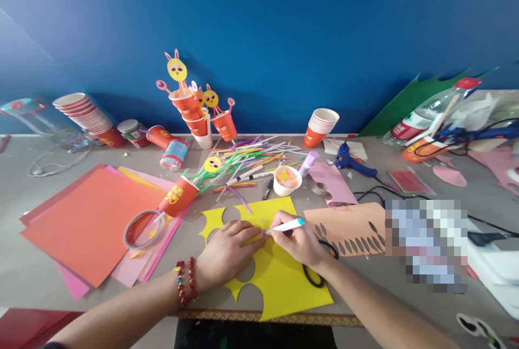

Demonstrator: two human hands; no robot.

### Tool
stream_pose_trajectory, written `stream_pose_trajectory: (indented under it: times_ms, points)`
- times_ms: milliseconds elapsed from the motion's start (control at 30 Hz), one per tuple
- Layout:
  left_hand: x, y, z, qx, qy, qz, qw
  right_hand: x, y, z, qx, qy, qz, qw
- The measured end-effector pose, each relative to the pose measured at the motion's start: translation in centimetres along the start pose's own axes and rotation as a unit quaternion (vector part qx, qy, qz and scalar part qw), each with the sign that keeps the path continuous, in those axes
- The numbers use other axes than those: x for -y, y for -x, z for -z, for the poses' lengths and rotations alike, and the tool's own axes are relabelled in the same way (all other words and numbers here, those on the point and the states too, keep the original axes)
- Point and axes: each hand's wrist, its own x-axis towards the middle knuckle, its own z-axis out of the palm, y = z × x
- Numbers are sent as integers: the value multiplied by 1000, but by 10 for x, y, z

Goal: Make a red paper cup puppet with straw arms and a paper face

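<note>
Marker (287, 225) gripped by right fingers (279, 219) at small pink piece (263, 233); yellow paper (284, 279) touched by left fingers (248, 234), grip unclear. Rabbit-faced cups (224, 125) already assembled; marking seemingly unfinished.

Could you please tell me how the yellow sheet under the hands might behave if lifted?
The yellow sheet would probably be light and floppy, since it looks paper-thin and lies flat. Its jagged left edge, with slim points between rounded gaps, might bend or tear easily.
</note>
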Motion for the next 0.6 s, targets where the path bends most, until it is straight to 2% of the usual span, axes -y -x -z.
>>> stream_pose_trajectory:
  times_ms: [300, 600]
  points:
    - [0, 1, -1, 1, 6, 3, 1000, 0, 2, 1, -25, -33, 3, 999]
    - [-1, -1, 1, 3, 6, 0, 1000, 0, 2, 0, -30, 1, 6, 1000]
